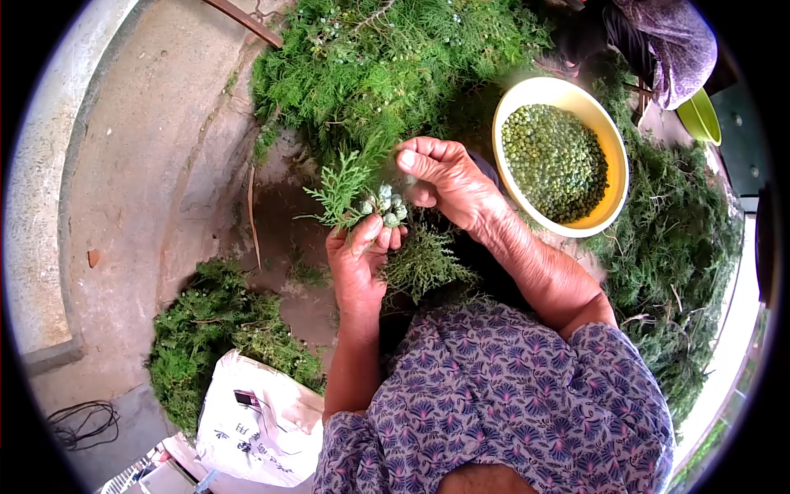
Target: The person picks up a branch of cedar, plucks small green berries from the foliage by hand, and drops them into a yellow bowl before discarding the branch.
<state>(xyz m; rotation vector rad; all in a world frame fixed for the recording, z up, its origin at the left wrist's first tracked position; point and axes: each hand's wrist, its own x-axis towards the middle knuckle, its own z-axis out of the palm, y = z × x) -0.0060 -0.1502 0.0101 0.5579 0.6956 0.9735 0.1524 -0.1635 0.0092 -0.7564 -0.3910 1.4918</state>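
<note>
My left hand (360, 262) pinches a green cypress-like sprig (341, 191) with flat, scaly leaves. A cluster of pale blue-green cones (388, 206) sits on the sprig, just above the left fingertips. Beside the cluster, up and to the right, is my right hand (444, 177), its thumb and fingers drawn together. What the right fingers hold, if anything, I cannot make out. To the right of that hand stands a yellow basin (615, 193), partly filled with loose green cones (555, 160).
A large heap of cut green branches (370, 74) lies ahead, another heap (666, 247) at right. More branches (197, 321) lie at lower left beside a white sack (263, 436). Another person (671, 41) is at upper right, near a lime-green basin (699, 118).
</note>
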